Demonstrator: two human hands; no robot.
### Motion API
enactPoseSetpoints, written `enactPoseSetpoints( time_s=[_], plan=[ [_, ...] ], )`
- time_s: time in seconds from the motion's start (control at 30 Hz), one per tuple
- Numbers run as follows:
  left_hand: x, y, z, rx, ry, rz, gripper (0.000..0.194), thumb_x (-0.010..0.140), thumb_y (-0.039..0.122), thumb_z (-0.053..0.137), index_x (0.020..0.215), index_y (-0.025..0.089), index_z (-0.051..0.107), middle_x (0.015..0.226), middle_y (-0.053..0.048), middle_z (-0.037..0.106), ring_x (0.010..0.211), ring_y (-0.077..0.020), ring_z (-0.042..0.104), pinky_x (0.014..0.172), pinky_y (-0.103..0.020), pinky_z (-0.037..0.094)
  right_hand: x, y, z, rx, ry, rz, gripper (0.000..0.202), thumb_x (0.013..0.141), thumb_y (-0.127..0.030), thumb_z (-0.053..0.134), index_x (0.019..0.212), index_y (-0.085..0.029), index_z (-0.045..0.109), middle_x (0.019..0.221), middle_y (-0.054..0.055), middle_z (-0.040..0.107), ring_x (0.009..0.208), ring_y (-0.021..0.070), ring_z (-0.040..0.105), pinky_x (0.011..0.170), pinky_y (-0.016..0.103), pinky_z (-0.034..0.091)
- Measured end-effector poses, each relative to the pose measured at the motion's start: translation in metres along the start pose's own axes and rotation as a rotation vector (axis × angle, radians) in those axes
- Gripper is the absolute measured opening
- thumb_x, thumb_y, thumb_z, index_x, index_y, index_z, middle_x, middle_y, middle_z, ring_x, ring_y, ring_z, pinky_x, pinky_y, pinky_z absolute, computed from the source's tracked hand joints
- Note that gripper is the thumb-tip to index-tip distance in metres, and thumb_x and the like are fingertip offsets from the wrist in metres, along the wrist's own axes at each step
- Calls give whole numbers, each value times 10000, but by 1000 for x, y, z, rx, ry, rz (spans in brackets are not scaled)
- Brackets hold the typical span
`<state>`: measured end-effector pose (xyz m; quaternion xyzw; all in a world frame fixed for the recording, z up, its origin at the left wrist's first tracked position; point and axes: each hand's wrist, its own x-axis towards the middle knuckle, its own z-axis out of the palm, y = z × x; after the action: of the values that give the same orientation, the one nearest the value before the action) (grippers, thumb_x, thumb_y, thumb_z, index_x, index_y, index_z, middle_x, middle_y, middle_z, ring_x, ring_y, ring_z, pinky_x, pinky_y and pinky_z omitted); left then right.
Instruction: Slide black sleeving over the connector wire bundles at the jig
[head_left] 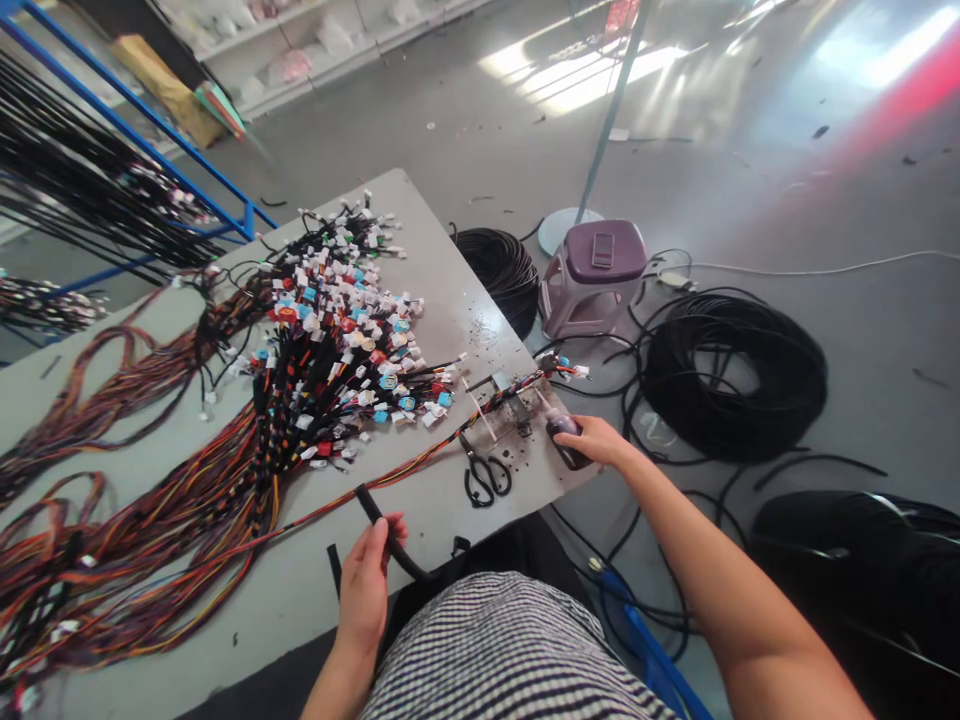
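Note:
A piece of black tubing (391,538) is held in my left hand (369,568) near the table's front edge. At the table's right corner, my right hand (592,441) is closed around a small dark bottle (565,436) with a pointed nozzle. A thin wire bundle (420,460) runs across the table to a small clear fixture (501,408), and its connector end (564,367) sticks out past the edge. Black-handled scissors (487,480) lie between my hands, below the fixture.
A large pile of wire harnesses with white connectors (352,330) covers the table's left and middle. Beyond the right edge are a purple stool (606,252) and coils of black tubing (784,380). A blue rack (187,150) stands at the upper left.

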<state>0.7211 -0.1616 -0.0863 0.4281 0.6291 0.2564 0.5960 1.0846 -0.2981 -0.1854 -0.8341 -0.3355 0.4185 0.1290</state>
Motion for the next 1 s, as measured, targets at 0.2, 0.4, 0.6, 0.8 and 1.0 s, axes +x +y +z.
enactPoseSetpoints(
  time_s=[0.2,0.4,0.6,0.8,1.0],
  plan=[
    [9,13,-12,339,-86,148,484,692,606,722,899,169,748,687,-18,607,643,-148,543,561,-246,423,0,-22,-56,-36,301,-212,388,741,-541,615,852,-169,618,791,55,638,720,206,565,643,278,373],
    [15,28,28,251,-263,17,512,659,587,740,919,153,664,614,21,538,529,-108,507,429,-205,385,119,-113,-68,-96,522,-292,433,696,-375,717,1067,-172,626,1072,102,640,997,276,579,808,333,450],
    [16,40,86,60,-384,-47,493,602,524,790,874,149,623,688,-12,613,608,-144,624,438,-199,458,155,-144,-40,-135,473,-179,610,732,-403,744,1233,-102,570,1193,182,577,1117,321,536,933,416,450],
    [26,33,114,-75,-371,-51,526,556,508,832,853,169,562,734,-4,632,615,-152,657,415,-183,455,-3,-132,15,440,189,-523,379,961,-438,426,1146,-174,626,1050,92,664,959,226,628,870,361,502],
    [24,10,134,-20,-479,-89,552,698,677,669,841,148,602,483,63,470,391,-76,436,380,-191,375,-72,-108,62,561,106,-553,355,957,-428,519,1186,-191,653,1047,86,681,928,206,646,836,318,517]
  ],
)
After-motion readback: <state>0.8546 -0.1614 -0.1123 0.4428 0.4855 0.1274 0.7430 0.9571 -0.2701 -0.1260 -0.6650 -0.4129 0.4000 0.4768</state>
